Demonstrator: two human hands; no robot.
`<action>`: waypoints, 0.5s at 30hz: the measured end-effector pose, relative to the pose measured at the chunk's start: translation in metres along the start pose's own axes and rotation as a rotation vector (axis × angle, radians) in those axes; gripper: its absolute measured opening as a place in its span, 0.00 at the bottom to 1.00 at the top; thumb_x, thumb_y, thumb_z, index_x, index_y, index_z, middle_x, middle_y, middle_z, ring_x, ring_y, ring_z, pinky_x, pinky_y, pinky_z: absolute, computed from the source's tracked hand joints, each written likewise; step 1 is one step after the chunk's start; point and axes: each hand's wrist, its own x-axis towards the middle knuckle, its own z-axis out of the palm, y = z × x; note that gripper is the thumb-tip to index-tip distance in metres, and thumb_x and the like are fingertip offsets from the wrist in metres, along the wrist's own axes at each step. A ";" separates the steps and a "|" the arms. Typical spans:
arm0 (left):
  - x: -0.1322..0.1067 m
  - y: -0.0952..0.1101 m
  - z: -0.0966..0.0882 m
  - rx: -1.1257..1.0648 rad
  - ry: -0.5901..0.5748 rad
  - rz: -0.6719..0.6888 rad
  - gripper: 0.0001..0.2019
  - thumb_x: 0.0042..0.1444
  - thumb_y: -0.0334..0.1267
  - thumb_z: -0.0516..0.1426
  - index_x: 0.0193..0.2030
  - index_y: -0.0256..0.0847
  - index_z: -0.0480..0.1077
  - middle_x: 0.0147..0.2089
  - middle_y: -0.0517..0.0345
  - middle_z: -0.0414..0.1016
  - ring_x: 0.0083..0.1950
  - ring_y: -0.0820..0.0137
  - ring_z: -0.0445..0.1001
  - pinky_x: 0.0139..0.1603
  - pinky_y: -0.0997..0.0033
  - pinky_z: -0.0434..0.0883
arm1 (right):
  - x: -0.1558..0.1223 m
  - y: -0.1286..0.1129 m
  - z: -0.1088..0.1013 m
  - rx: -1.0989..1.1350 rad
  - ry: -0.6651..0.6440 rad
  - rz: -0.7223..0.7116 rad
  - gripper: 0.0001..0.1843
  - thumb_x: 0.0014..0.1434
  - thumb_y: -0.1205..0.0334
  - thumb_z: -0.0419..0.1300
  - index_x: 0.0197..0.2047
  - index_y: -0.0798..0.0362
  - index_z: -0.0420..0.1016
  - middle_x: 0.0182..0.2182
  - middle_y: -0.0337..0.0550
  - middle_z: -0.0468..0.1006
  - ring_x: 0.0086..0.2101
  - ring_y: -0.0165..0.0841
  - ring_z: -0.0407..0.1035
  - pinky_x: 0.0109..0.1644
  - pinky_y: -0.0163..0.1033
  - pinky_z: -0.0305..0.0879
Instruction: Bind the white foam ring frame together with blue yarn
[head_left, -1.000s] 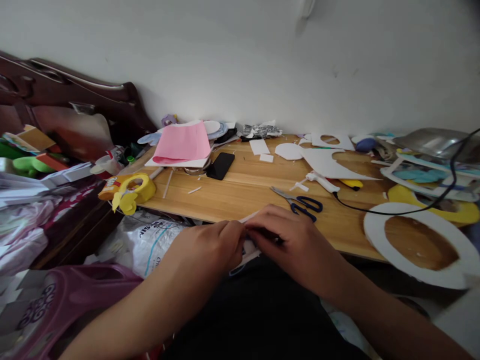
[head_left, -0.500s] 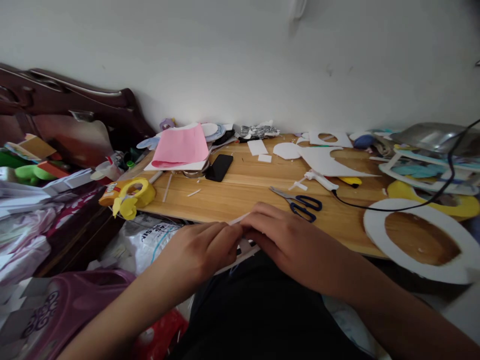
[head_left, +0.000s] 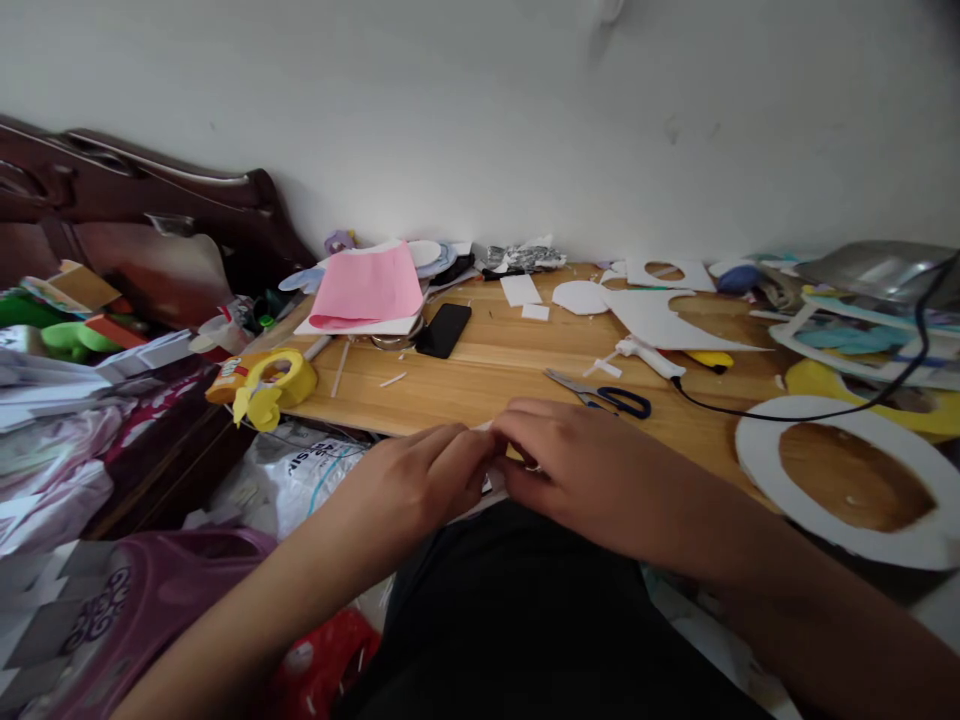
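Over the table's front edge, just above my lap, my two hands meet with bent fingers. My left hand is closed on a thin white piece, which looks like card or foam board. From the other side my right hand pinches the same piece, its fingertips touching those of the left. Most of the piece is hidden behind the fingers, so its full shape does not show. Scissors with dark blue handles lie just beyond my right hand, partly covered by it. Behind them rests a white glue gun with a black cord.
On the wooden table lie a phone, a pink sheet, yellow tape and a cut white board. A white ring overhangs the right front edge. A purple plastic basket stands at lower left.
My right hand has shifted slightly left and up, closer to the left hand. Less of the white piece shows, and more of the scissors is covered. The view has turned slightly.
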 end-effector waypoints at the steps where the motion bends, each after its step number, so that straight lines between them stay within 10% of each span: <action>1: 0.001 0.000 -0.001 -0.029 0.009 -0.035 0.07 0.70 0.33 0.52 0.52 0.37 0.68 0.39 0.55 0.77 0.36 0.70 0.77 0.35 0.73 0.71 | 0.002 0.000 -0.001 0.007 0.008 0.011 0.06 0.67 0.64 0.55 0.39 0.51 0.73 0.37 0.42 0.79 0.37 0.36 0.73 0.39 0.41 0.61; 15: 0.009 0.000 -0.002 -0.232 0.081 -0.179 0.07 0.63 0.26 0.59 0.44 0.38 0.75 0.35 0.60 0.78 0.33 0.75 0.75 0.36 0.77 0.69 | 0.007 0.004 -0.008 0.165 -0.003 0.033 0.10 0.69 0.61 0.54 0.39 0.49 0.76 0.36 0.41 0.80 0.35 0.34 0.73 0.37 0.38 0.62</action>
